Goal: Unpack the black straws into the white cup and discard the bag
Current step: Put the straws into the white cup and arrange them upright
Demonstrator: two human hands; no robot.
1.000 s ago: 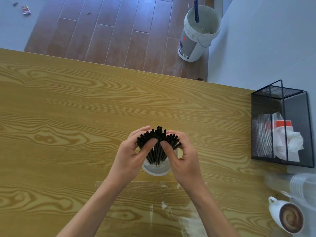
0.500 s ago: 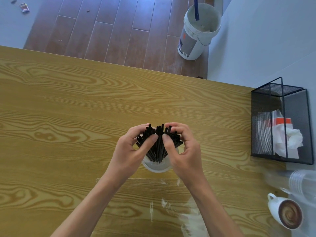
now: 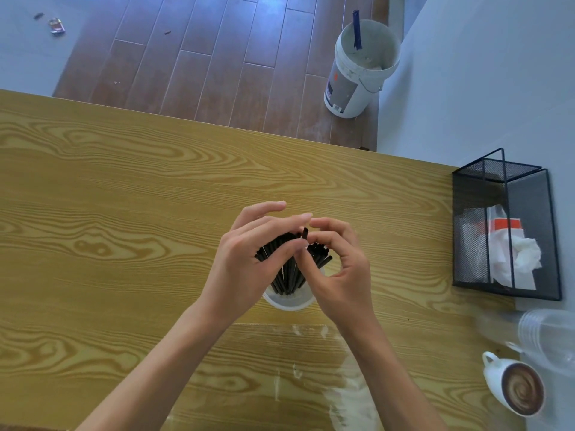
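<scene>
While the black straws [image 3: 289, 269] stand bunched in the white cup [image 3: 289, 301] at the middle of the tabletop [image 3: 124, 213], both hands close round their fanned upper ends. Just left of the cup, the left hand [image 3: 245, 262] has its thumb pressed on the straws and its fingers reaching over their tips. Just right of the cup, the right hand [image 3: 339, 275] curls round the bundle, thumb and fingertips touching the straws. Nearer the person than the cup, the clear bag [image 3: 311, 368] lies flat. Well to the cup's right stands a black mesh bin [image 3: 510, 231] with crumpled paper.
</scene>
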